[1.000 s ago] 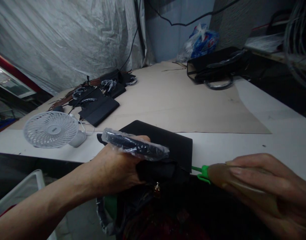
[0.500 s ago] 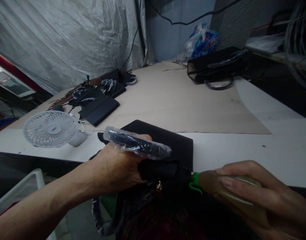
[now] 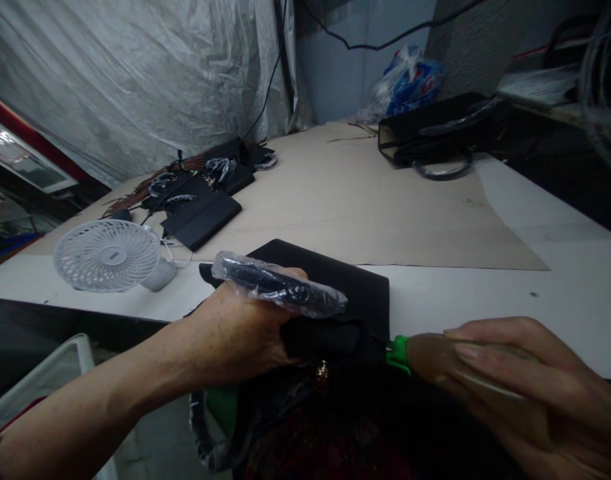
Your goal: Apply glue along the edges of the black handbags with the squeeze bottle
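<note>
My left hand (image 3: 230,337) is closed around the near edge of a black bag (image 3: 335,287) lying at the table's front edge, and it also pins a plastic-wrapped black handle (image 3: 278,292) across its fingers. My right hand (image 3: 530,390) grips a brownish squeeze bottle (image 3: 465,373) with a green nozzle (image 3: 398,352). The nozzle tip touches the bag's near right corner. A small gold fitting (image 3: 324,371) hangs just under the bag's edge.
A white desk fan (image 3: 108,255) stands at the left. Black bags with wrapped handles (image 3: 200,200) lie behind it. Another black bag with a loop handle (image 3: 435,137) sits at the far right on brown cardboard (image 3: 365,207). A pale bin (image 3: 50,380) is at lower left.
My right hand pushed the bottle leftward until its green nozzle met the bag's corner. My left hand kept its grip with almost no shift.
</note>
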The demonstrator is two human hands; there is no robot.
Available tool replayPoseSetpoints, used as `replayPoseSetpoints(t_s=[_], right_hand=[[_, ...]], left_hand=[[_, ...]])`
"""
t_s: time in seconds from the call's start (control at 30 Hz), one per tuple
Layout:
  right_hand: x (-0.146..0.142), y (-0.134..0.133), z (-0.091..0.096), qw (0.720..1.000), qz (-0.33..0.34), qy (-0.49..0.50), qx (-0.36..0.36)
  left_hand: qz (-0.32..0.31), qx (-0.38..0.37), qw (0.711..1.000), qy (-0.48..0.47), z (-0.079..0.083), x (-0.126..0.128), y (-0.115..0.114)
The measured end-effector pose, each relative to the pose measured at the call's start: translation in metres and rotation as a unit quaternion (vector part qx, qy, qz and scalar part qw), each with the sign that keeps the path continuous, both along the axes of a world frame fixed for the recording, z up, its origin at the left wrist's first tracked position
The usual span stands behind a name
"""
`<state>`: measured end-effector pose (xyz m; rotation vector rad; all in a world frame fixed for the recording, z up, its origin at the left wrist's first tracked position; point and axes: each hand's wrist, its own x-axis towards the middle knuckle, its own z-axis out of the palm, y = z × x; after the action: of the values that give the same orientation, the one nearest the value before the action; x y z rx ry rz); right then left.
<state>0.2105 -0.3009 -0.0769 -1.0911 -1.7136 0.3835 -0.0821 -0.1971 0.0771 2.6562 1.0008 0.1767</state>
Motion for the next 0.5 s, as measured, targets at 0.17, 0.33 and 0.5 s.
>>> replayPoseSetpoints(t_s=[0.17, 0.33, 0.5], right_hand=[[-0.003, -0.001, 0.011, 0.996, 0.080, 0.015, -0.023], [-0.004, 0.000, 0.017, 0.998, 0.061, 0.022, 0.000], [0.004, 0.005, 0.014, 0.998, 0.057, 0.004, -0.008]], left_hand=[[-0.001, -0.002, 1.000, -0.001, 0.001, 0.000, -0.001], [0.002, -0.013, 1.000, 0.003, 0.004, 0.002, -0.002], [-0.004, 0.006, 1.000, 0.010, 0.003, 0.001, -0.003]])
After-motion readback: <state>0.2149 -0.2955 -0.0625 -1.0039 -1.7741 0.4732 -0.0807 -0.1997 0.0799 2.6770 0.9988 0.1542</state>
